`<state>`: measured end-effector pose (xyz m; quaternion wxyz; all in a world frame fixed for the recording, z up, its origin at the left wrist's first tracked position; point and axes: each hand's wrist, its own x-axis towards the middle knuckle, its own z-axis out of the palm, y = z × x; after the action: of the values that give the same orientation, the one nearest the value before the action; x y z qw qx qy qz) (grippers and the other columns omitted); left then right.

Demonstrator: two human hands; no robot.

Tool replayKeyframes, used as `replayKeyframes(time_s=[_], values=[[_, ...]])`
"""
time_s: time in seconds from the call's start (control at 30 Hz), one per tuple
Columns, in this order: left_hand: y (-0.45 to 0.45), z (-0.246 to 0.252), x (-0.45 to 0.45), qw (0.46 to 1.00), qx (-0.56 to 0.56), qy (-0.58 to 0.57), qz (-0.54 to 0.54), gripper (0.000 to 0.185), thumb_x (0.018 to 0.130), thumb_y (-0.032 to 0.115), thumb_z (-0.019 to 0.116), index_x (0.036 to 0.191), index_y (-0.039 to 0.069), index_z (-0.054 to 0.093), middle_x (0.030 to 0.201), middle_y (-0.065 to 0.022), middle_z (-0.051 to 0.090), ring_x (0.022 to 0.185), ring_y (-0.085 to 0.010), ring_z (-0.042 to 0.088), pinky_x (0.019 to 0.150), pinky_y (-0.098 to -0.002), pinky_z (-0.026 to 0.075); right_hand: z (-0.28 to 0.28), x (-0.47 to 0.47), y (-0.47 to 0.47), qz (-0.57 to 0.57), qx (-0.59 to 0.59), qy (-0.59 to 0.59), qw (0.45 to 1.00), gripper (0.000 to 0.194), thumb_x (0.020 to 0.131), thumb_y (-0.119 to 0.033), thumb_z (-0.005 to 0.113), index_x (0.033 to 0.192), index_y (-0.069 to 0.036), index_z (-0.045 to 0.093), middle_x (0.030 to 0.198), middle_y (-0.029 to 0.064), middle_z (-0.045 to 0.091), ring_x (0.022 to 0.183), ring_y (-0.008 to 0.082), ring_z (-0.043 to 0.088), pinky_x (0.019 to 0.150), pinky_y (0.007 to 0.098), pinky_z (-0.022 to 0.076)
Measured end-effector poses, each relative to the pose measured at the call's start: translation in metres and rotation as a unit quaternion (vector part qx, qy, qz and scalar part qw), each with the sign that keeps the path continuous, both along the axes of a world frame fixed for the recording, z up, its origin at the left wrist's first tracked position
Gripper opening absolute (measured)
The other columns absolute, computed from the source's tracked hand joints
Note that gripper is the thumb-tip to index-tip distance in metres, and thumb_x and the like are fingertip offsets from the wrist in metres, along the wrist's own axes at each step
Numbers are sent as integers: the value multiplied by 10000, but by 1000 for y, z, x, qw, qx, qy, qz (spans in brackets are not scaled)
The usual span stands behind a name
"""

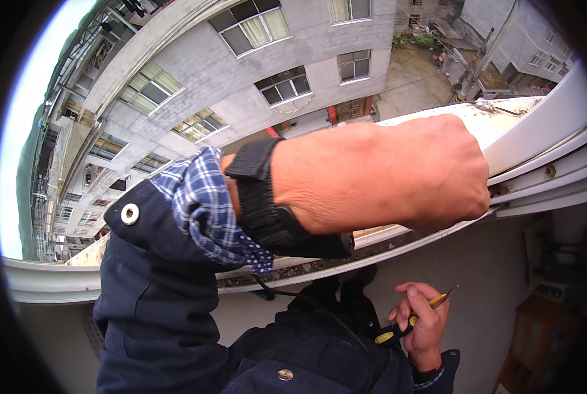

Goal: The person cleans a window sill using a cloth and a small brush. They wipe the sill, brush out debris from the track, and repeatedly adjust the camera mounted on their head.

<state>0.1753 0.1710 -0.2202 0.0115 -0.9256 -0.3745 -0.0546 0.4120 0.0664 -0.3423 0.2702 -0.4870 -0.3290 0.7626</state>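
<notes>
My left hand (436, 167) reaches across the view from the left, its back to the camera and its fingers curled out of sight. It is over the white window frame (544, 133), where the frame meets the track. What its fingers touch or hold is hidden. A black knitted cuff and a plaid sleeve circle that wrist. Lower down at the right, inside the room, my right hand (424, 320) holds a screwdriver (384, 338) with a black and yellow handle. The metal tip points up and to the right.
A white sill track (318, 270) with dirt in it runs across beneath my left arm. Outside, far below, are a paved yard (411, 83) and a grey building (313, 49) with windows. A dark cable hangs by my jacket. Brown wooden furniture (535, 335) stands at the lower right indoors.
</notes>
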Motion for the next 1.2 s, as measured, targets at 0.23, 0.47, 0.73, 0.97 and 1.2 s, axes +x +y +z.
replayKeyframes(time_s=[0.23,0.47,0.73,0.97,1.2], values=[[-8,17,-13,996,-34,-73,23,60,760,81,665,768,31,698,742,-126,670,714,-292,686,663,-385,572,0,-2,0,9,5,-9,1000,229,960,-131,599,951,82,683,557,37,518,427,97,458,515,279,502],[6,-12,5,1000,22,-18,1,96,778,141,646,754,107,733,737,-62,715,738,-247,720,619,-379,568,-2,-1,-1,1,3,-19,1000,228,959,-132,600,950,81,681,547,39,511,426,98,457,514,282,503],[10,-56,19,993,115,-25,-17,86,719,156,661,666,98,697,650,-46,666,672,-235,703,539,-387,545,-3,-1,-4,-13,1,-25,1000,228,962,-130,589,950,81,677,549,40,511,428,99,455,520,280,501],[28,-65,27,992,85,-74,-52,78,711,138,653,654,96,687,645,-65,657,651,-266,693,522,-400,537,-4,-2,-3,1,2,-33,999,224,969,-123,577,961,79,674,555,40,511,438,95,459,527,279,504],[21,-41,11,996,51,-61,-39,128,765,131,643,644,91,635,647,-66,630,641,-247,660,524,-373,507,-3,-4,-3,7,7,-39,999,225,976,-123,572,968,78,671,554,38,510,438,93,458,528,278,504]])
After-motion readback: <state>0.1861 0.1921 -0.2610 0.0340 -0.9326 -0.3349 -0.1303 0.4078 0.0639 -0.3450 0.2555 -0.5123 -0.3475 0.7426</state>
